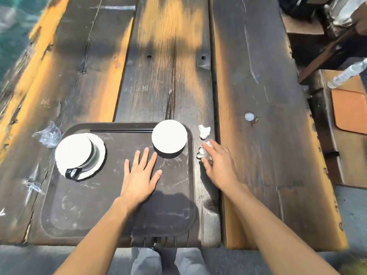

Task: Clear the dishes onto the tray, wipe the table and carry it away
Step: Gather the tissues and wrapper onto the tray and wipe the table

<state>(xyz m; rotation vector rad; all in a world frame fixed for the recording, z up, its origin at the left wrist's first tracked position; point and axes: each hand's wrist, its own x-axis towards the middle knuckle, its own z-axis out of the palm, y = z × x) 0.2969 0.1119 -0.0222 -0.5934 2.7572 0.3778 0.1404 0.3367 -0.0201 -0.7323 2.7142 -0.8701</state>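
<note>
Fingers (146, 155) of the left hand (139, 179) lie straight and spread, flat on the bare middle of the dark tray (99, 205), the index tip just beside a white bowl (169, 135) in the tray's far right corner. The right hand (220, 165) reaches just past the tray's right rim, its blurred fingers (207, 149) loosely extended and touching a crumpled white napkin (201, 154); another scrap (204, 132) lies beyond. Both forearms stretch forward, palms down. A cup (73, 150) on a saucer (100, 155) sits at the tray's left. The tray lies at the near edge of the plank table (258, 96), with open boards beyond and to the right, where a small cap (249, 116) rests.
</note>
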